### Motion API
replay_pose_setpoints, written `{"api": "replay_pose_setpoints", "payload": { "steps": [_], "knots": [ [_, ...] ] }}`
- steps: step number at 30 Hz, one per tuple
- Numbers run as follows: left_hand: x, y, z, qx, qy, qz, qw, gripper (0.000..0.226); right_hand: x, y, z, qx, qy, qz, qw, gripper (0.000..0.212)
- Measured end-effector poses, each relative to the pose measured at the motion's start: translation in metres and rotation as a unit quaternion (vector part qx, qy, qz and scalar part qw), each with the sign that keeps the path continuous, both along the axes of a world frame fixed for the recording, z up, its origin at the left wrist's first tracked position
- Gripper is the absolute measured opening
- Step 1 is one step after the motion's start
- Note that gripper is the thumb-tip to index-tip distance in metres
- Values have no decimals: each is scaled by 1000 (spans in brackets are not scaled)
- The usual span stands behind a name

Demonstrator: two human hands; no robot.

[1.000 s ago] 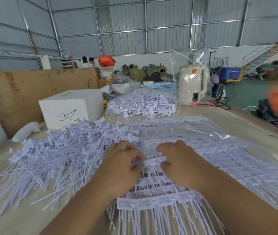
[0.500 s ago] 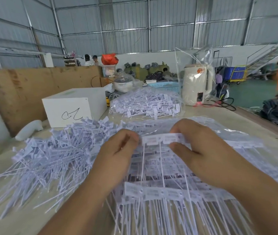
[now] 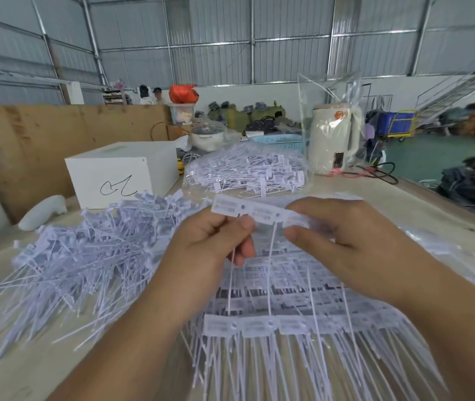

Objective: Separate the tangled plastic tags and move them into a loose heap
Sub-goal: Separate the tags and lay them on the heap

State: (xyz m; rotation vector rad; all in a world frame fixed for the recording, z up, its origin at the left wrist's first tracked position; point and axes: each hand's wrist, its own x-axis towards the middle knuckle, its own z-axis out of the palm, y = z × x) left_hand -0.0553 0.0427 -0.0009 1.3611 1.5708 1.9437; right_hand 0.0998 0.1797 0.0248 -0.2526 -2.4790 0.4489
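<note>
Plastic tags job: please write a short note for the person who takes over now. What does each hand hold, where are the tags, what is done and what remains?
Left hand: pinches the left part of a joined strip of tags, lifted above the table.
Right hand: pinches the right end of the same strip; its thin tails hang down.
Loose heap: separated tags lie on the left of the table.
Joined stack: many rows, still attached, lie under the hands.
A bagged pile of tags sits behind.
Done: a large heap is already separated.
Left: break this strip apart, put it on the heap, then continue with the stack.
</note>
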Motion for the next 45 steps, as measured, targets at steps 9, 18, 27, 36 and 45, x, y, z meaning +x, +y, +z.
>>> {"api": "replay_pose_setpoints", "payload": {
  "steps": [9,18,27,36,45],
  "knots": [
    [2,-6,9,-45,-178,-114,976,2,2,-1,5,57,167,-123,977,53],
    [1,-1,-11,-281,102,-118,947,10,14,-9,16,84,283,-95,951,52],
    [-17,-20,17,-22,-201,-276,940,80,6,-18,9,147,102,0,984,49],
    [-3,-13,18,51,-156,-73,984,10,2,-12,5,116,64,-46,990,53],
    [-19,-9,15,83,-191,106,972,31,6,8,9,132,63,-170,975,44]
  ]
}}
